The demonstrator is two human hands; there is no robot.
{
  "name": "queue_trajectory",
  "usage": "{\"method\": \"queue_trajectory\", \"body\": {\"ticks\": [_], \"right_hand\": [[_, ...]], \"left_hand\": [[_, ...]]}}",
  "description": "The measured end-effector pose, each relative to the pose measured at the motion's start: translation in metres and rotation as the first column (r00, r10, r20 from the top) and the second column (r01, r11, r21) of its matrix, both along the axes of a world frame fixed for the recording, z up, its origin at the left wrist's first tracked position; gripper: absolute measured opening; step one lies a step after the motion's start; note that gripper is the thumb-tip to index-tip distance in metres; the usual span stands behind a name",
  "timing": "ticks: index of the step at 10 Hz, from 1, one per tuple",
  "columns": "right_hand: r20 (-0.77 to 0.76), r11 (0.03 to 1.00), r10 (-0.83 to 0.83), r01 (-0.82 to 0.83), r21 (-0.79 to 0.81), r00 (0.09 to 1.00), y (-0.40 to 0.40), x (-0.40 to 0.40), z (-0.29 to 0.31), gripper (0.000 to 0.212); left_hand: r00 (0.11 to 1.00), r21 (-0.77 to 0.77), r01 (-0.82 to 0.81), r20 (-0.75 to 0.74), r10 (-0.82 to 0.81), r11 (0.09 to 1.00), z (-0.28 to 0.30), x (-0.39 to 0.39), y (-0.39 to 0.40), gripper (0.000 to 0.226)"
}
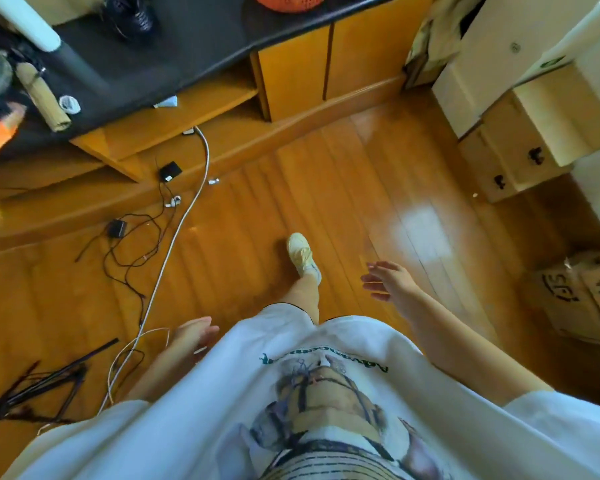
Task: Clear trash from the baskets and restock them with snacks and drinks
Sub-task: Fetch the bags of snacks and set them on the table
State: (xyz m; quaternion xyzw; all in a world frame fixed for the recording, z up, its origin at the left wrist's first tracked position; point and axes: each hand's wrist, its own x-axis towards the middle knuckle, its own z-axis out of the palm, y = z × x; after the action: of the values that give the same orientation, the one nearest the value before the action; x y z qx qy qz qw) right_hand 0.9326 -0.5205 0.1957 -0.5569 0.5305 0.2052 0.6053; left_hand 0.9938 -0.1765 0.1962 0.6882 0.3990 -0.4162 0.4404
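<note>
An orange mesh basket (289, 2) stands on the dark counter top (174, 46) at the top edge of the view, only its lower rim showing. I am standing on the wooden floor, looking down past my white shirt. My left hand (193, 336) hangs beside my hip, fingers apart, holding nothing. My right hand (388, 277) is out in front over the floor, fingers spread, empty. Both hands are far from the basket. No snacks, drinks or trash can be made out.
Orange wooden cabinets (326, 67) run under the counter. Cardboard boxes (520, 133) are stacked at the right, another box (582, 296) lower right. Cables and chargers (167, 216) sprawl on the floor at left, black rods (42, 386) at lower left. My shoe (303, 252) steps forward.
</note>
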Motion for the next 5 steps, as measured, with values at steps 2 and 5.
{"method": "queue_trajectory", "body": {"ticks": [2, 5], "right_hand": [[-0.119, 0.984, -0.177, 0.174, -0.036, 0.977, -0.063, 0.051, 0.001, 0.010], [-0.206, 0.901, -0.434, 0.427, -0.083, 0.877, -0.134, 0.121, 0.012, 0.024]], "left_hand": [[0.998, -0.022, 0.049, -0.048, -0.050, 0.999, -0.012, 0.116, -0.063, 0.038], [0.976, -0.086, 0.182, 0.135, -0.169, 0.980, 0.025, 0.298, -0.212, 0.028]]}}
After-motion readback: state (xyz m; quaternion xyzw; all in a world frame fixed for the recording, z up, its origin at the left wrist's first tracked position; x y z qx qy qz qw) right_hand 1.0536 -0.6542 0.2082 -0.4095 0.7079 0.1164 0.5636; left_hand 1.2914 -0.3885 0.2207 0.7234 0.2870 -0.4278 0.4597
